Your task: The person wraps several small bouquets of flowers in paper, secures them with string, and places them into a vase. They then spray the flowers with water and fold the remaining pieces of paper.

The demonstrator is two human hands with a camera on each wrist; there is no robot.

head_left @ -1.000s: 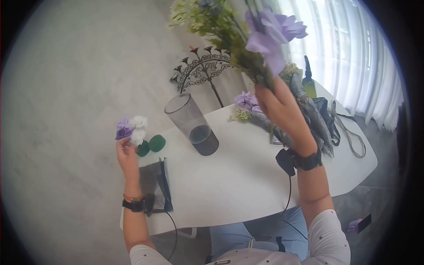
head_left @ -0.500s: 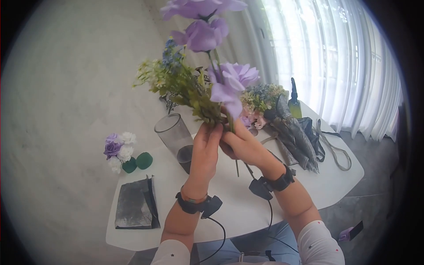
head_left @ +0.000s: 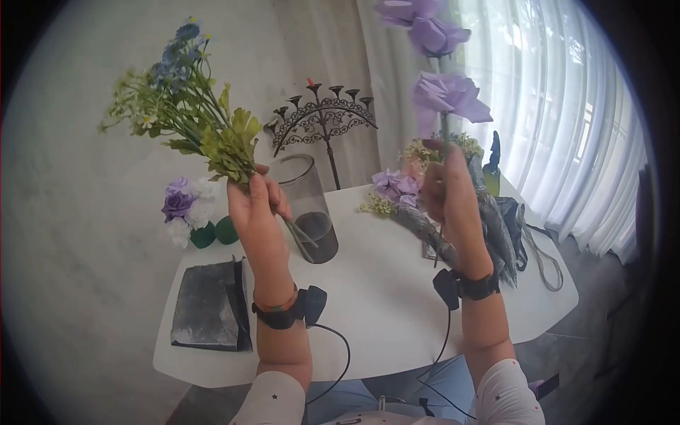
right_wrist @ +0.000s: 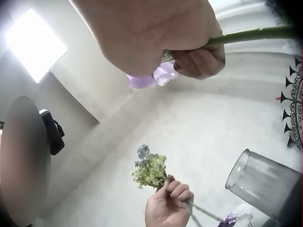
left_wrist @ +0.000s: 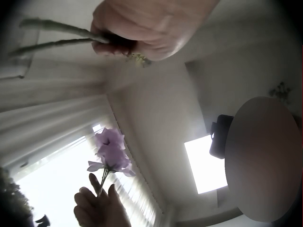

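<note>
In the head view my left hand (head_left: 258, 205) grips a bunch of green sprigs with small blue and white flowers (head_left: 205, 117), blooms up to the left. Two bare stems (left_wrist: 57, 35) stick out below that fist in the left wrist view. On the right, my right hand (head_left: 457, 202) pinches the green stem (right_wrist: 260, 34) of a purple artificial flower (head_left: 450, 95), which carries several blooms one above another. Between the hands, slightly behind the left one, stands a tall glass vase (head_left: 315, 230) with a dark lower part.
Purple and white roses (head_left: 184, 205) and dark green round pieces (head_left: 227, 230) lie at the table's left. A grey pouch (head_left: 209, 304) is nearer me. Grey-wrapped bouquets (head_left: 489, 227), a spray bottle (head_left: 492, 170) and a cord (head_left: 545, 265) occupy the right. A black candelabra (head_left: 329, 127) stands behind.
The left hand came from the roses at the left to the flowers in the right hand. Now the hands are apart: the left has the blue and white bunch, the right keeps the purple stem.
</note>
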